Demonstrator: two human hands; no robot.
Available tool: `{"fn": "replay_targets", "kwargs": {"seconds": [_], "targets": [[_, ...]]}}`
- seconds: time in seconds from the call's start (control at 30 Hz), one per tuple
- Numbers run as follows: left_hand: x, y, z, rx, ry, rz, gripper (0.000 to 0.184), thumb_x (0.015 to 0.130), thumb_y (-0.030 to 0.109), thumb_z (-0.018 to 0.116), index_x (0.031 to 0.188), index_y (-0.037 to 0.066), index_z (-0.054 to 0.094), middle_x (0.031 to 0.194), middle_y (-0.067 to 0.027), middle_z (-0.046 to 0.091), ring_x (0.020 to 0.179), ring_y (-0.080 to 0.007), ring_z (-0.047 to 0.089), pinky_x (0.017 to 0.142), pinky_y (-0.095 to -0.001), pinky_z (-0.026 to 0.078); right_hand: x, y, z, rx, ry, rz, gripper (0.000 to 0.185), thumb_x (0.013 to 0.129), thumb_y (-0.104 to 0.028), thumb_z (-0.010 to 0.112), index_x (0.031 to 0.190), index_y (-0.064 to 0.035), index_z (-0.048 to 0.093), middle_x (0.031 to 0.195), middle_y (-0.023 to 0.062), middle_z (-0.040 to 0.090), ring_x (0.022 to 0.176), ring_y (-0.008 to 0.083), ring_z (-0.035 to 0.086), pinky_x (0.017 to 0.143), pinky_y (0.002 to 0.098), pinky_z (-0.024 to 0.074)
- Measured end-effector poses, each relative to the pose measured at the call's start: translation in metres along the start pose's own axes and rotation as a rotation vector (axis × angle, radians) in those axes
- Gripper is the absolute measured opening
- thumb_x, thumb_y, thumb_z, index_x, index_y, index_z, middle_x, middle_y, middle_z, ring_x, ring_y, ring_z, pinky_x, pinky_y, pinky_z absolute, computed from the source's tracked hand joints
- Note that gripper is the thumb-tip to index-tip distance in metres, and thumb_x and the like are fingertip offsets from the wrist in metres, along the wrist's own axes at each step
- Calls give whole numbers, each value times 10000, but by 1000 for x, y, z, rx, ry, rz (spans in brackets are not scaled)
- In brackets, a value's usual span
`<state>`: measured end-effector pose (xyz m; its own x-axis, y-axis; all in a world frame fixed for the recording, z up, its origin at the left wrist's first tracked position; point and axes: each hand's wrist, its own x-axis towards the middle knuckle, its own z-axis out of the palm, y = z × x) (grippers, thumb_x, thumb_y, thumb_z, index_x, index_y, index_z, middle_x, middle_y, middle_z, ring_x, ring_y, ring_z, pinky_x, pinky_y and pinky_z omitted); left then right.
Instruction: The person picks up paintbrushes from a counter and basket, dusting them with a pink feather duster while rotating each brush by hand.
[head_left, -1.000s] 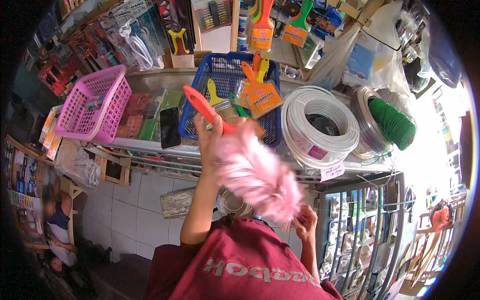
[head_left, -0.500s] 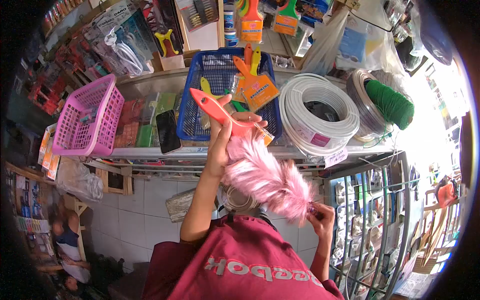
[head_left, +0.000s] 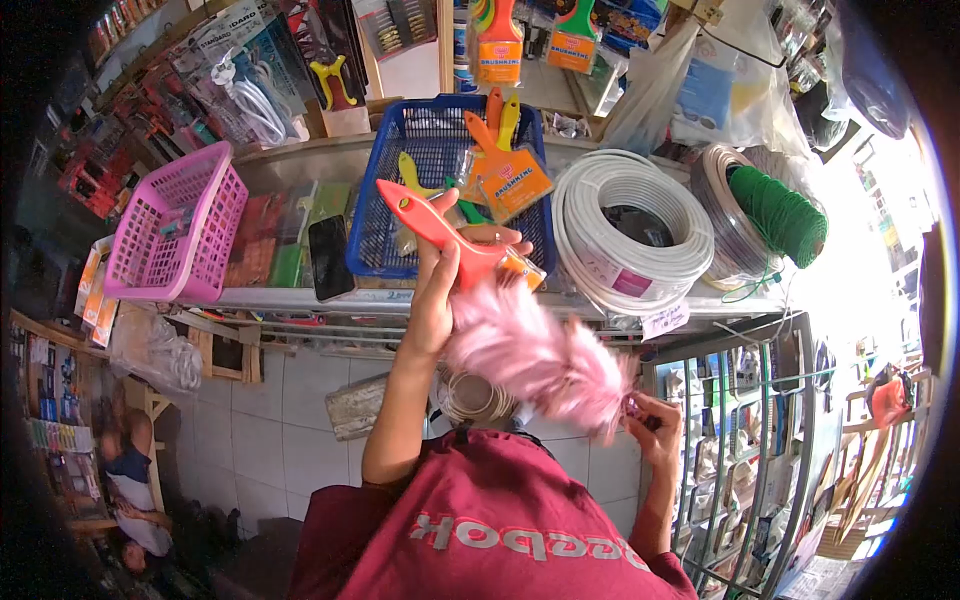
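Observation:
My left hand (head_left: 437, 290) holds a red-handled paintbrush (head_left: 425, 220) in a clear packet, thumb on its near side. Against the brush's lower end lies a fluffy pink duster (head_left: 535, 355), blurred by motion. The duster's far end is in my right hand (head_left: 655, 425), whose fingers are closed round it. Behind the left hand stands a blue basket (head_left: 370, 200) with several packaged brushes, among them one in an orange packet (head_left: 517, 183).
A pink basket (head_left: 128, 235) and a black phone (head_left: 330, 258) rest on the glass counter's left side. White cable coils (head_left: 585, 225) and green cord (head_left: 780, 215) sit on the right. Below right is a glass display case (head_left: 745, 420). Another person (head_left: 135, 500) is at the lower left.
Compared with one second ago, the brush and left hand are slightly lower, and the right hand with the duster's end has shifted right. The view has also moved a little.

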<state>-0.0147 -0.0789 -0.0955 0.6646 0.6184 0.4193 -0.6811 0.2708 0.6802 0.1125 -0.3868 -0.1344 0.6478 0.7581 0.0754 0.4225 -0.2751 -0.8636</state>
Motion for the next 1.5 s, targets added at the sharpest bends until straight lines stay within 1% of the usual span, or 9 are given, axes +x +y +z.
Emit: {"fn": "replay_targets", "kwargs": {"seconds": [0.07,0.1,0.33,0.4,0.53,1.07,1.27,1.4,1.5], "targets": [[1,-2,-1,62,10,7,502,981,340,313,1405,195,88,1158,-255,521,1081,-394,535,933,-490,436,-1,10,2,18,62,-5,352,661,-85,741,978,39,652,702,85,612,600,82,516,538,238,424],[2,-1,2,21,41,19,522,979,308,343,1393,119,88,1133,-249,524,1047,-365,558,917,-460,447,-1,10,2,25,55,-19,352,661,-83,740,978,42,650,705,85,613,599,80,513,537,235,422],[-1,-1,4,78,76,-26,502,987,313,312,1402,146,83,1123,-235,537,1089,-290,533,933,-431,429,-7,24,-1,81,127,-20,334,645,-72,740,945,46,654,689,75,608,590,74,510,533,228,413],[-2,-2,10,9,35,-13,507,986,325,313,1402,142,87,1119,-240,540,1091,-307,537,946,-427,412,-4,3,-7,25,-57,-8,321,644,-61,736,926,65,649,682,78,605,591,77,520,535,227,414],[1,-5,6,184,64,23,528,979,360,318,1395,128,90,1121,-257,532,1060,-391,549,944,-493,406,-7,26,-8,35,82,-31,328,657,-50,746,948,65,648,712,98,628,602,85,538,546,228,430],[-4,3,12,121,110,22,596,949,426,366,1399,169,73,1123,-198,519,1084,-378,538,902,-478,459,-14,35,-12,43,112,51,351,645,-69,737,966,48,655,742,97,655,607,79,547,547,226,434],[-9,-2,-3,85,123,86,546,949,342,432,1367,160,133,1127,-198,528,1078,-346,552,950,-440,413,-7,8,-5,-46,133,-1,296,684,-116,707,930,46,669,621,-6,511,554,56,448,501,228,364],[-9,-4,-15,195,195,183,417,950,227,468,1282,147,228,1177,-236,507,1073,-341,552,960,-437,382,-7,37,-9,43,232,75,337,682,-18,720,999,57,636,720,85,644,614,85,549,579,234,448],[-11,-9,-20,224,328,192,410,929,135,512,1250,151,258,1175,-213,507,1121,-321,518,969,-414,367,-2,27,0,20,220,20,336,687,-34,722,1000,54,636,701,70,619,618,73,523,574,227,434]]}}
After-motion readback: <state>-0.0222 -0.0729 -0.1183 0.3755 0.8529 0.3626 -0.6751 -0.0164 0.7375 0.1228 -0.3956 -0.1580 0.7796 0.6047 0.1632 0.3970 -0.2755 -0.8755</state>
